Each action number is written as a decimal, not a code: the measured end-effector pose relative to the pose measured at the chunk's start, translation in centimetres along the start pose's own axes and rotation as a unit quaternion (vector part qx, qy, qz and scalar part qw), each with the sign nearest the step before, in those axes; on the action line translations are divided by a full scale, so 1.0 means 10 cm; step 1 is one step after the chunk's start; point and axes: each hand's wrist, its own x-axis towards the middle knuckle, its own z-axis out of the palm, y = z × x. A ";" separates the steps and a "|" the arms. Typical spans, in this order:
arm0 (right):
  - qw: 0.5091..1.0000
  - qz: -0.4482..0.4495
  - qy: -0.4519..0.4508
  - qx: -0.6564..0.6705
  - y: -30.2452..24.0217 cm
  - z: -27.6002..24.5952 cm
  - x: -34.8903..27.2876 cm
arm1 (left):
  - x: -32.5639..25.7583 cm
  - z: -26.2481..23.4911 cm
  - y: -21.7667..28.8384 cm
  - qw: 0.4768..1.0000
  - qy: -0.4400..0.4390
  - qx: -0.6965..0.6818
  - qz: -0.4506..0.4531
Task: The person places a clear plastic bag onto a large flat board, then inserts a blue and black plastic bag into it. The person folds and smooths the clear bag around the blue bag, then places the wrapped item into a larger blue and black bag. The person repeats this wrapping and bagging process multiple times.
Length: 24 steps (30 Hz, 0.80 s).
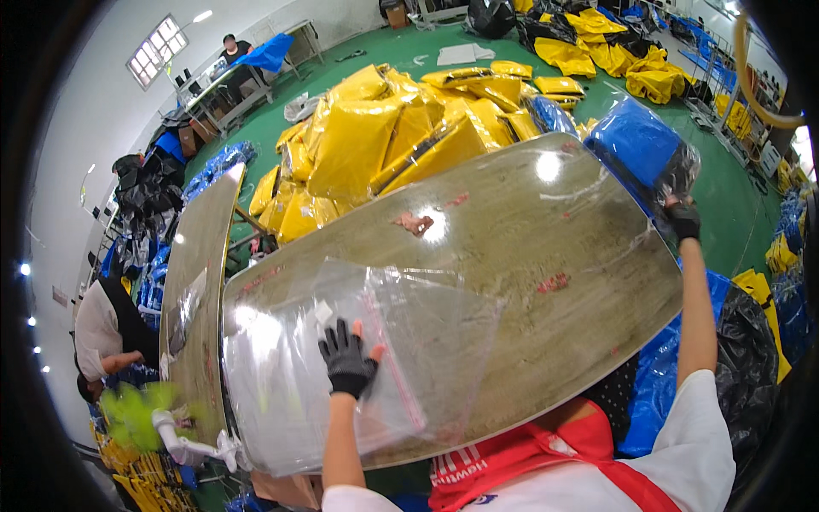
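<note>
My left hand (348, 358), in a dark fingerless-tipped glove, lies flat with spread fingers on a stack of clear plastic bags (444, 341) on the left part of the table. A small white label (324, 313) shows just beyond its fingertips. My right arm reaches out past the table's right end. There my gloved right hand (682, 219) is closed on the near end of a blue folded package (636, 141) in a clear plastic bag. This package hangs over the table's far right corner; the fingers are partly hidden by the plastic.
The worn table (512, 222) has rounded corners. Behind it rises a heap of yellow bagged packages (354, 145) on the green floor. A second table (192, 282) adjoins on the left, beside a blurred green fan (136, 414) and a bent-over person (107, 328). Black and blue sheeting (742, 358) lies right.
</note>
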 end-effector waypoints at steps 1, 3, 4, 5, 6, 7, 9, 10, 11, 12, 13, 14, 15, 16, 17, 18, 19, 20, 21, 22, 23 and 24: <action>0.980 -0.188 0.034 0.053 -0.24 0.27 0.00 | -0.08 -0.01 0.04 0.999 -0.012 0.001 -0.039; 0.950 -0.197 -0.112 0.215 -1.59 1.24 -0.44 | -0.31 -0.02 0.03 0.995 -0.008 0.032 -0.089; 0.926 -0.243 -0.195 0.212 -2.22 1.66 -0.66 | -0.38 -0.04 0.08 0.993 -0.003 0.046 -0.113; 0.896 -0.280 -0.274 0.210 -2.83 2.06 -0.87 | -0.40 -0.09 0.15 0.990 -0.023 0.044 -0.132; 0.849 -0.391 -0.233 0.269 -3.24 2.48 -1.02 | -0.39 -0.13 0.22 0.988 -0.044 0.040 -0.142; 0.833 -0.467 -0.172 0.243 -3.70 2.66 -1.25 | -0.47 -0.08 0.18 0.987 -0.032 0.045 -0.151; 0.857 -0.447 -0.179 0.187 -4.18 3.40 -1.46 | -0.61 -0.02 0.16 0.986 -0.031 0.046 -0.158; 0.902 -0.194 -0.334 0.192 -4.35 3.44 -1.35 | -0.58 -0.04 0.21 0.985 -0.047 0.035 -0.164; 0.888 -0.284 -0.231 0.279 -3.98 3.57 -1.13 | -0.44 -0.05 0.37 0.991 -0.026 0.029 -0.127; 0.908 -0.314 -0.225 0.163 -4.28 3.50 -1.33 | -0.67 0.18 0.04 0.989 0.037 0.043 -0.136; 0.927 -0.290 -0.131 0.200 -4.21 3.48 -1.39 | -0.70 0.42 -0.36 0.991 -0.017 0.093 -0.094; 0.933 -0.293 -0.133 0.164 -4.16 3.40 -1.56 | -0.72 0.12 0.00 0.985 -0.019 0.124 -0.119; 0.932 -0.283 -0.175 0.142 -4.19 3.21 -1.59 | -0.77 0.16 -0.04 0.980 0.006 0.171 -0.105; 0.939 -0.294 -0.156 0.084 -3.89 3.12 -1.43 | -0.62 0.17 0.06 0.988 0.014 0.128 -0.080; 0.919 -0.309 -0.243 0.021 -3.94 2.92 -1.54 | -0.67 0.19 0.00 0.987 0.015 0.130 -0.093; 0.884 -0.349 -0.303 0.070 -3.89 2.69 -1.69 | -0.75 0.22 -0.06 0.985 0.018 0.130 -0.110; 0.876 -0.404 -0.263 -0.015 -3.70 2.51 -1.83 | -0.73 0.27 -0.08 0.986 0.023 0.119 -0.116; 0.870 -0.423 -0.246 0.057 -3.46 2.36 -1.95 | -0.74 0.19 -0.04 0.987 0.015 0.120 -0.103; 0.884 -0.388 -0.232 0.120 -3.14 2.20 -2.03 | -0.72 0.30 -0.16 0.989 0.043 0.125 -0.073; 0.888 -0.357 -0.218 0.189 -2.86 1.99 -2.13 | -0.76 0.37 -0.31 0.987 0.073 0.134 -0.051; 0.905 -0.351 -0.112 0.211 -2.50 1.54 -2.28 | -0.85 0.38 -0.35 0.985 0.118 0.114 -0.043; 0.913 -0.293 -0.092 0.270 -1.98 1.03 -2.38 | -0.83 0.38 -0.26 0.982 0.165 0.088 -0.024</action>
